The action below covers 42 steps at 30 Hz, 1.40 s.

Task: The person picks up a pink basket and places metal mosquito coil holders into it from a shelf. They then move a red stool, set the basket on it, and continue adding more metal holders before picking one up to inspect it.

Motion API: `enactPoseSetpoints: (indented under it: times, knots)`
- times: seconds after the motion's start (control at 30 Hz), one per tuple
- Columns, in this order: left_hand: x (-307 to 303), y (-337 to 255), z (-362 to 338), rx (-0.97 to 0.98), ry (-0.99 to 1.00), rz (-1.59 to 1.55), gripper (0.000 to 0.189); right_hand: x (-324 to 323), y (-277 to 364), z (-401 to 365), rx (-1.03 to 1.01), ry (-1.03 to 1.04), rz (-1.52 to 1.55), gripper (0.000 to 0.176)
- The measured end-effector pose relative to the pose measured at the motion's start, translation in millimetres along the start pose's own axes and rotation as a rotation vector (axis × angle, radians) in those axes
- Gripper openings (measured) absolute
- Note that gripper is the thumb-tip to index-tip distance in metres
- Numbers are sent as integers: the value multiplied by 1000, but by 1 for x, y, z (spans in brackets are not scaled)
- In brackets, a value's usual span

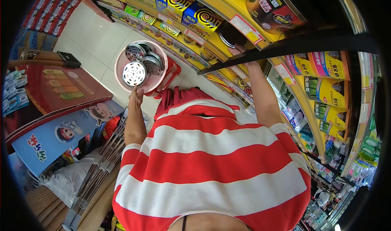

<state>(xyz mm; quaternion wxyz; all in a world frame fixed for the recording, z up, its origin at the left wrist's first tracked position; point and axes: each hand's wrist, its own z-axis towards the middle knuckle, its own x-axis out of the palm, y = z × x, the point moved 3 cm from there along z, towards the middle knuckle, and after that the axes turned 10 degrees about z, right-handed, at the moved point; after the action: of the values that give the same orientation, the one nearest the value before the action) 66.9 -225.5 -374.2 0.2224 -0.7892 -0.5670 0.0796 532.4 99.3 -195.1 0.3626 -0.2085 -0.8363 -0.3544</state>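
My left hand (136,96) pinches the near edge of a shiny perforated metal mosquito-coil tin (135,73), held over a pink plastic basket (118,70). Several more round metal tins (152,63) are heaped in that basket. On the other side, my right hand (240,52) reaches into the yellow shelf, partly hidden by a black shelf bar. Its fingers are at the rim of a dark round tin (231,36) on the shelf and look closed on it; the bar covers part of the grip.
The basket rests on a red stool (173,72). Blue boxes (201,17) with spiral prints line the shelf, near a large dark tub (275,11). A black bar (293,48) crosses before my right arm. Display boxes (61,88) and bundled poles (99,164) stand at left.
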Motion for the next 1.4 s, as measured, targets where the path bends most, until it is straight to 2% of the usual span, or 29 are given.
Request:
enactPoseSetpoints:
  times: [0.1,0.2,0.3,0.4,0.43,0.53,0.6,0.7,0.83,0.93,1.07,1.23,1.4]
  knots:
    - [2,-3,4,2,10,12,66,-24,6,10,141,434,-33,43]
    - [0,-2,25,-3,39,34,63,30,-3,-26,-63,-138,-609,44]
    - [1,1,47,-33,90,25,59,-11,10,-9,61,143,-297,41]
    - [8,1,50,-58,81,23,54,3,6,-13,167,434,-128,37]
    - [10,1,54,-78,74,9,52,-6,7,-10,81,112,-245,36]
    - [15,1,61,-48,116,-5,45,-7,12,-17,-65,-166,-488,34]
    - [19,1,61,-27,99,-22,37,-24,16,-19,-194,-321,-526,32]
    - [15,4,74,-107,95,-56,31,7,-1,-67,-392,-658,-462,26]
    - [12,3,76,-100,75,-55,28,-10,-24,-110,-422,-562,-552,18]
    - [9,1,79,-119,104,46,25,-18,-53,-136,-356,-605,-595,18]
    - [14,-4,72,-154,100,-84,26,-25,-88,-152,-248,-559,-676,16]
    - [21,-14,43,-28,162,-108,27,-16,-114,-147,-135,-509,-771,18]
    - [20,-36,-15,140,267,62,26,-5,-127,-135,-66,-439,-821,17]
